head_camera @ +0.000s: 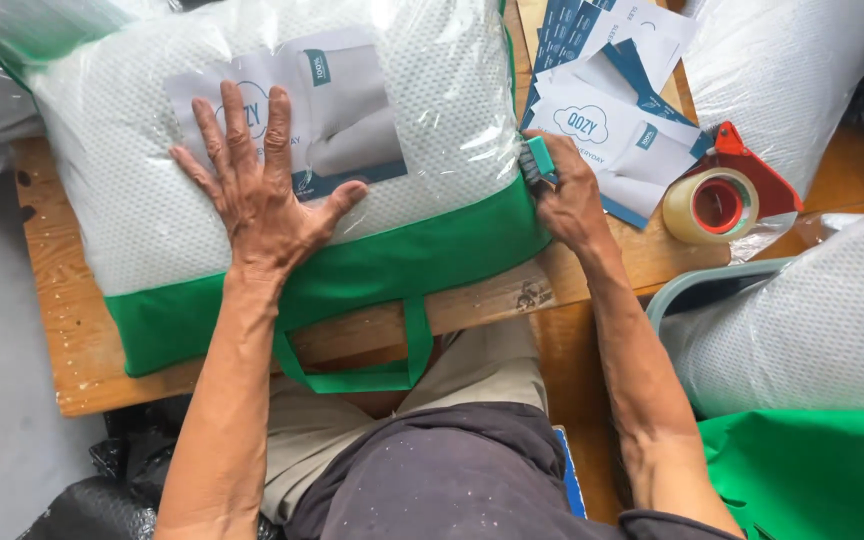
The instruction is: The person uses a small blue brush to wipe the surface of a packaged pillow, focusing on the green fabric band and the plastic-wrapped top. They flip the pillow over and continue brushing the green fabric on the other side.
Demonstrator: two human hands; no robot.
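— Nearest the lap, what hung off the wooden surface (72,370)?

— Green carry handles (352,378) of the bagged pillow (432,130), which lay flat on the surface.

— And the hands?

— Left hand (257,195) was spread flat, fingers wide, pressing the paper label (342,110) under the clear cover, gripping nothing. Right hand (567,200) was closed around a small teal tool (540,160) at the bag's right edge.

— How far along?

— Pillow and label looked already inside; closing that edge seemed left. Beyond lay spare cards (602,120) and a tape dispenser (722,195).
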